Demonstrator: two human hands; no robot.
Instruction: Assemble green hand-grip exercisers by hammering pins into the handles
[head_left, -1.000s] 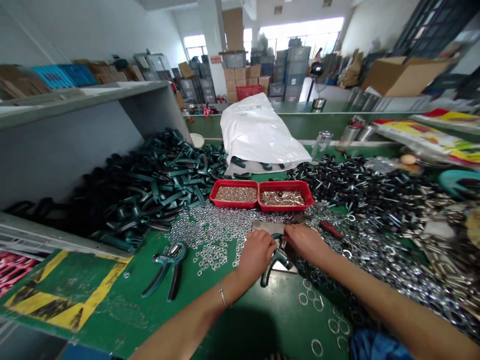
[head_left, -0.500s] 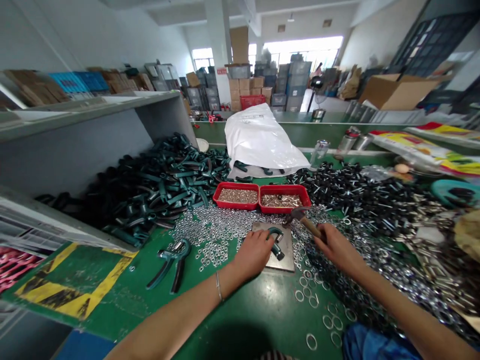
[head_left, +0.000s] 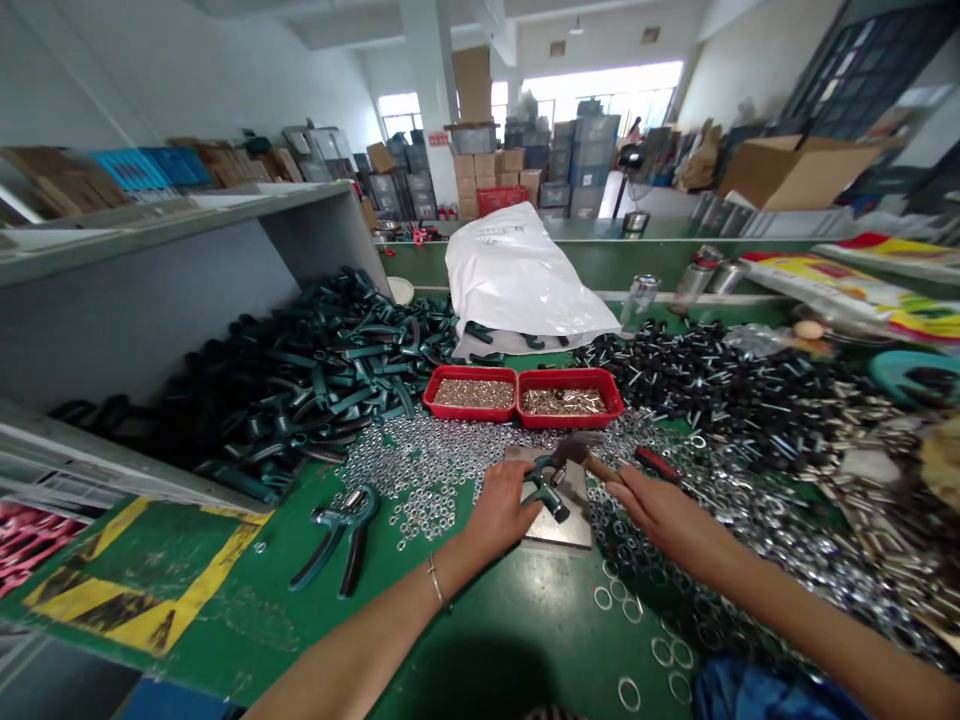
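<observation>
Green counter (head_left: 525, 600) was a mess: huge heap of teal grip handles (head_left: 315, 370) far left, two red trays (head_left: 469, 414) in the middle. Near those sat a steel plate (head_left: 570, 527) with a teal hand gripper (head_left: 541, 485) on it, left hand (head_left: 504, 512) fingers pinching it down. Right hand (head_left: 651, 508) fingers were wrapped round a hammer (head_left: 576, 450), its head just beside the gripper.

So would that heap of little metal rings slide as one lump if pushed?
Probably not: the rings lie loose and separate, so they'd likely scatter. They look thin and flat, so probably fiddly to pinch off the table.
</observation>
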